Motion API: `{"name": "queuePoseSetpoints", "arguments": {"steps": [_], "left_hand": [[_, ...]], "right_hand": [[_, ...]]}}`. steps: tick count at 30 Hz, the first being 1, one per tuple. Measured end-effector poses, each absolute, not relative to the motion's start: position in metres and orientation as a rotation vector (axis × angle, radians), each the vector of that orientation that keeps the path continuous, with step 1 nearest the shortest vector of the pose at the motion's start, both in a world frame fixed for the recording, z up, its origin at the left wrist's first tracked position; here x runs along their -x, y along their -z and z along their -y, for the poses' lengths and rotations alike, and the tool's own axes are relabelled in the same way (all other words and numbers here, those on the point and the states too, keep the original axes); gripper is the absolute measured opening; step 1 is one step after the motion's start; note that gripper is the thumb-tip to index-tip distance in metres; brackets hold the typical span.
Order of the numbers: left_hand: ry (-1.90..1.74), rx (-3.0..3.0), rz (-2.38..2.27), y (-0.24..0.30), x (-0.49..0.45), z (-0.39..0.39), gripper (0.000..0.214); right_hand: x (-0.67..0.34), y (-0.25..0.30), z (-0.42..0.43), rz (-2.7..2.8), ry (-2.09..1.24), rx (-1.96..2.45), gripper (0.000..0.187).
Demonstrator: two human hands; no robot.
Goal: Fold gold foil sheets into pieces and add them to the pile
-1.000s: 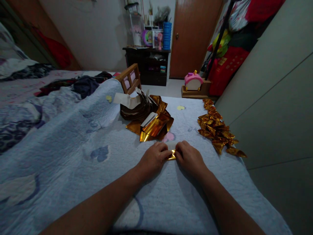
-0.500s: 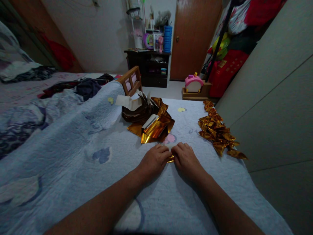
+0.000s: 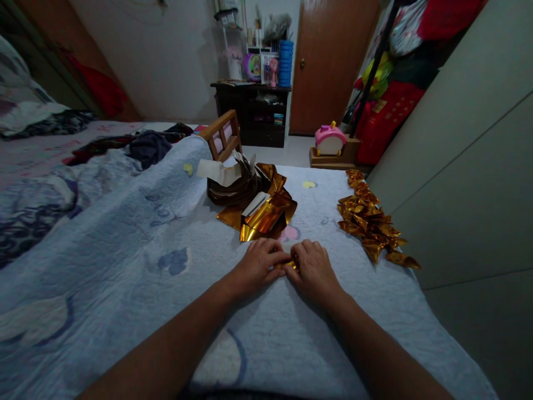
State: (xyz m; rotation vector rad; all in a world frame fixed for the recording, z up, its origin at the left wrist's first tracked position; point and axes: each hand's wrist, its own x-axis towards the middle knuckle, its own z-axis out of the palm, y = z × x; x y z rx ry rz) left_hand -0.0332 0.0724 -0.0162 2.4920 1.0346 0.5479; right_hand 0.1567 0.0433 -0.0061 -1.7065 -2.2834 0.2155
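Note:
My left hand (image 3: pixel 257 263) and my right hand (image 3: pixel 312 266) lie side by side on the pale blue quilt (image 3: pixel 137 278), knuckles up and fingers curled. Between them they press a small piece of gold foil paper (image 3: pixel 288 265), of which only a sliver shows. Just beyond the hands lies a loose stack of gold foil sheets (image 3: pixel 266 214), with a dark bundle of paper (image 3: pixel 233 186) behind it. To the right, a row of folded gold pieces (image 3: pixel 368 219) runs along the quilt's edge.
A small wooden frame (image 3: pixel 222 136) stands behind the paper bundle. Clothes (image 3: pixel 145 145) lie heaped on the bed at the left. A grey wardrobe wall (image 3: pixel 470 166) rises close on the right. Farther off are a dark cabinet (image 3: pixel 250 111), a brown door (image 3: pixel 328 61) and a pink toy (image 3: pixel 328 139).
Both hands have closed in over the gold piece and slid slightly left, so less of it shows now. The white strip seen above the hands a second ago is covered.

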Motion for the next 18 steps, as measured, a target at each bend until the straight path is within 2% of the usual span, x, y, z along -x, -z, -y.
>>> {"name": "queuePoseSetpoints", "arguments": {"steps": [6, 13, 18], "left_hand": [[-0.584, -2.541, -1.001, 0.021, 0.036, -0.076, 0.028], [-0.53, -2.632, -1.0, 0.023, 0.039, -0.076, 0.03], [-0.553, -2.636, -0.997, 0.023, 0.04, -0.076, 0.03]], "right_hand": [[-0.161, 0.005, -0.044, 2.291, -0.222, 1.724, 0.023], [-0.182, 0.012, -0.046, 2.21, -0.17, 1.779, 0.058], [-0.203, 0.022, -0.051, 2.24, -0.164, 1.87, 0.069]]}}
